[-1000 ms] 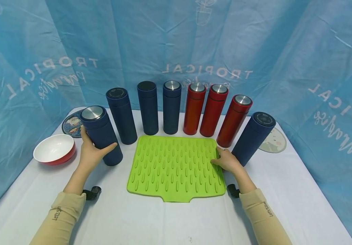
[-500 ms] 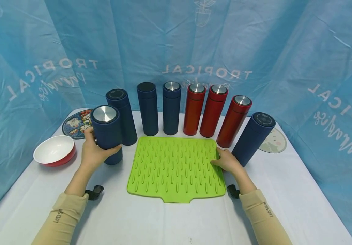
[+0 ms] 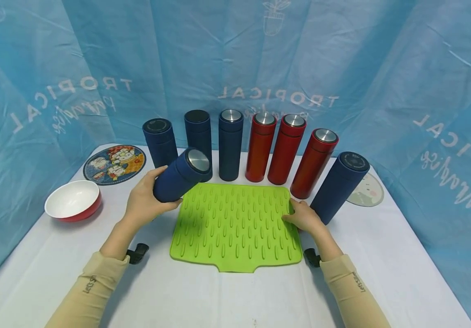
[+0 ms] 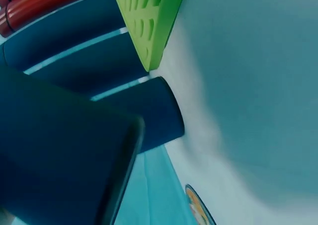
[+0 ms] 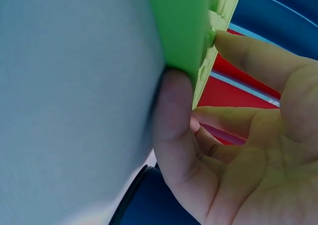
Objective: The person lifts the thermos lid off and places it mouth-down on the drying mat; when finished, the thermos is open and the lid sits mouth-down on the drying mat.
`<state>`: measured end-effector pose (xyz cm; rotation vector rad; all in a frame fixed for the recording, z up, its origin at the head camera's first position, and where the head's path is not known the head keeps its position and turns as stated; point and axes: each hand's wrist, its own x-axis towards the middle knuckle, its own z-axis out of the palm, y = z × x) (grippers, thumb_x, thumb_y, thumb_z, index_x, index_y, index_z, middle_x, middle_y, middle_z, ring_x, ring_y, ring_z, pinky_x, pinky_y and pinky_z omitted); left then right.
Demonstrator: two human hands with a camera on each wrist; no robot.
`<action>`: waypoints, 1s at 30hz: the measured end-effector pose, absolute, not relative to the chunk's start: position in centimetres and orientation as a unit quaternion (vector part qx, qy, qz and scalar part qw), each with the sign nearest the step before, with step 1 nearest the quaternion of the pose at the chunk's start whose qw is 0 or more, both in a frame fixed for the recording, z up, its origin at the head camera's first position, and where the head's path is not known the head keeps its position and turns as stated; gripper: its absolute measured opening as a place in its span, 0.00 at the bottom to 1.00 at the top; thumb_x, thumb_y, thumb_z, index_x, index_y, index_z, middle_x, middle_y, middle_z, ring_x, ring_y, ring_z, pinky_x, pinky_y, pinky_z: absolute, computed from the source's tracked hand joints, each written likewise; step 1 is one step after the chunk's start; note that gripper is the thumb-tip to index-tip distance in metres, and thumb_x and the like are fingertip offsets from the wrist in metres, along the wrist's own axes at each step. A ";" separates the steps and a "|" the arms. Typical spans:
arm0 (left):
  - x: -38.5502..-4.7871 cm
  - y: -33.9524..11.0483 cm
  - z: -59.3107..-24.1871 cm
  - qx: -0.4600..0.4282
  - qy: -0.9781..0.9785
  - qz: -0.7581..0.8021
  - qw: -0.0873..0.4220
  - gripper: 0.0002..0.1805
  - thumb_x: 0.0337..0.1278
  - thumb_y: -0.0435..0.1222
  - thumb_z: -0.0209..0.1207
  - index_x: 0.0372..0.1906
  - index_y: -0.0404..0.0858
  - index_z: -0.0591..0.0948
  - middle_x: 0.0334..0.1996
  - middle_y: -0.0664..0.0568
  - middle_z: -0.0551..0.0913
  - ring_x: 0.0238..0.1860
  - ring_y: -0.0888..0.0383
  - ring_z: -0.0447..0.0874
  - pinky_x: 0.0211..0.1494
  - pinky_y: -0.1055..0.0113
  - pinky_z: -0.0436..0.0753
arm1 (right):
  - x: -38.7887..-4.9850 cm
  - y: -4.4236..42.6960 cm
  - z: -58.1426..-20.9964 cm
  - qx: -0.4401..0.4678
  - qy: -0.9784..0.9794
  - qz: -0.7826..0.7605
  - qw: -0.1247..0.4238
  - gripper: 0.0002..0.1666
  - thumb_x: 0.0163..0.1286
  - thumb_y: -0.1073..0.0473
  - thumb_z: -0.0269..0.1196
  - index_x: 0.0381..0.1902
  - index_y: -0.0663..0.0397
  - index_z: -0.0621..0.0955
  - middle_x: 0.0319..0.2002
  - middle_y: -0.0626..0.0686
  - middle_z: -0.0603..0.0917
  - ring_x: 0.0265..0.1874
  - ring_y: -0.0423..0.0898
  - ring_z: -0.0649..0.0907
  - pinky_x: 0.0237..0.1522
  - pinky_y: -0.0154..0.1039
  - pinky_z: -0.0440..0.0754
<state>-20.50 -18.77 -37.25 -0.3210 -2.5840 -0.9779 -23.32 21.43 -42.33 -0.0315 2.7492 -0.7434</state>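
Observation:
In the head view my left hand (image 3: 147, 198) grips a navy vacuum flask (image 3: 179, 175) with a steel-topped lid. The flask is off the table, tilted to the right, partly over the left edge of a green ridged mat (image 3: 235, 228). Its base end fills the lower left of the left wrist view, where the flask (image 4: 59, 150) is dark and close. My right hand (image 3: 306, 216) pinches the mat's right edge. In the right wrist view the fingers (image 5: 174, 101) lie along the rim of the mat (image 5: 184, 31), and the thumb touches a ridge on top.
Behind the mat stand several navy flasks (image 3: 230, 150) and red flasks (image 3: 286, 150) in an arc. Another navy flask (image 3: 339, 187) stands by my right hand. To the left are a red-and-white bowl (image 3: 73, 200) and a patterned round mat (image 3: 114, 165); a pale round mat (image 3: 366, 190) lies right.
My left hand has lifted the navy flask from the left, moved it rightward and tipped it toward the green mat, uncovering the patterned round mat. The right hand has stayed put.

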 end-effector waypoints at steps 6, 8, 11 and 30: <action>-21.1 -17.6 -37.5 -0.181 -0.925 -0.259 0.210 0.48 0.28 0.43 0.73 0.64 0.43 0.65 0.53 0.40 0.75 0.44 0.41 0.78 0.40 0.45 0.77 | -23.4 21.5 -42.4 -0.007 0.954 -0.262 0.148 0.44 0.64 0.53 0.60 0.70 0.65 0.55 0.55 0.68 0.68 0.42 0.54 0.75 0.35 0.40 0.75; -21.3 -17.3 -37.6 -0.199 -0.926 -0.236 0.217 0.47 0.27 0.44 0.73 0.63 0.42 0.67 0.52 0.41 0.75 0.42 0.43 0.79 0.37 0.46 0.78 | -23.4 21.5 -42.5 -0.006 0.953 -0.264 0.148 0.44 0.64 0.53 0.60 0.70 0.65 0.55 0.55 0.67 0.68 0.41 0.53 0.75 0.34 0.40 0.76; -21.4 -16.9 -37.7 -0.218 -0.930 -0.198 0.221 0.47 0.26 0.46 0.72 0.62 0.42 0.69 0.51 0.43 0.77 0.42 0.44 0.79 0.36 0.48 0.78 | -23.4 21.5 -42.5 -0.005 0.952 -0.266 0.149 0.44 0.64 0.53 0.61 0.70 0.65 0.55 0.54 0.67 0.68 0.41 0.53 0.75 0.33 0.40 0.76; -22.4 -14.8 -38.7 -0.320 -0.918 -0.072 0.224 0.48 0.29 0.60 0.69 0.64 0.50 0.70 0.43 0.48 0.80 0.38 0.50 0.80 0.32 0.57 0.80 | -23.5 19.2 -40.1 -0.040 0.962 -0.264 0.054 0.37 0.65 0.48 0.56 0.69 0.55 0.61 0.48 0.62 0.74 0.43 0.55 0.77 0.37 0.48 0.75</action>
